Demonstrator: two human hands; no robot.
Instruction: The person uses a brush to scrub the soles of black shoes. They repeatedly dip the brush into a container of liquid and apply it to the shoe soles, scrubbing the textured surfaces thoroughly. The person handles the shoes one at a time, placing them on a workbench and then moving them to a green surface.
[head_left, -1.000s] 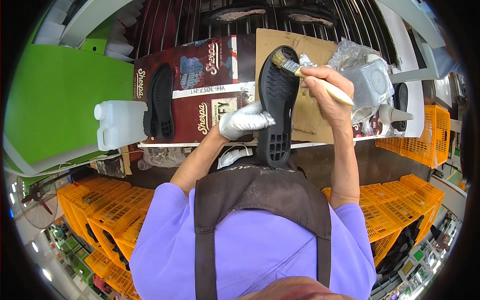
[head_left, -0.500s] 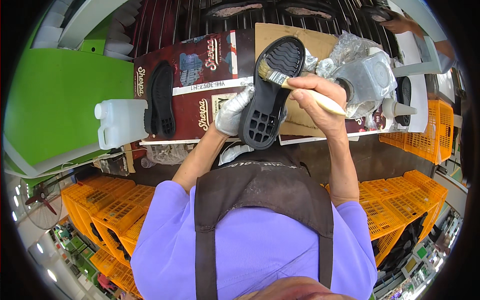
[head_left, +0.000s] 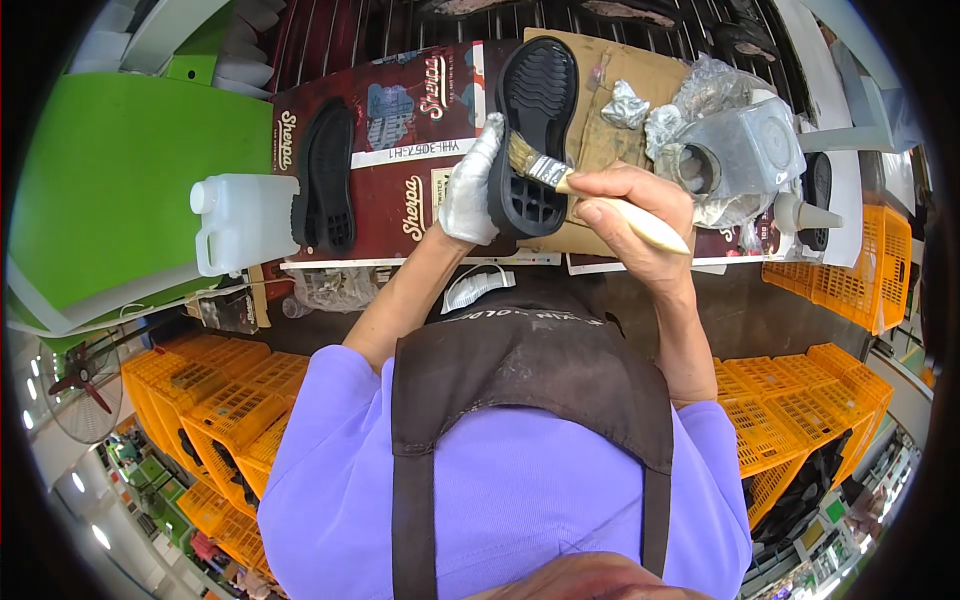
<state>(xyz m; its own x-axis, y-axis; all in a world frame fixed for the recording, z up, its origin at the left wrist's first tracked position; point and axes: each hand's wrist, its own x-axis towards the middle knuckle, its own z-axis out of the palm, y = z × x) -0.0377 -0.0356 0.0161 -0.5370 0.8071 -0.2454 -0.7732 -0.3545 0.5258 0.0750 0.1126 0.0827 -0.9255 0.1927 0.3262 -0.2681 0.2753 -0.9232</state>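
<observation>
My left hand (head_left: 470, 195), in a whitish glove or finger wrapping, grips a black shoe sole (head_left: 538, 85) by its left edge. Grooves line the front of the sole's hollow side, and a grid of square cells fills its heel. In my right hand (head_left: 640, 200) is a paintbrush (head_left: 640, 226) with a pale handle and a metal band. Its tan bristles touch the inside of the sole, just above the heel grid. To the left, a second black sole (head_left: 326, 175) lies on dark red printed cardboard (head_left: 390, 235).
Left stands a white jug (head_left: 250, 225) beside a green surface (head_left: 150, 180). Right of the brown cardboard (head_left: 600, 130) are crumpled wrapping (head_left: 625, 105), a clear tipped container (head_left: 745, 150) and a nozzle bottle (head_left: 805, 215). Metal bars (head_left: 340, 30) carry shoe parts behind. Orange crates (head_left: 790, 400) flank me.
The sole has moved away from me and stands straighter. The brush has shifted from the sole's front part down toward its heel. Another person's hand at the upper right is gone from view.
</observation>
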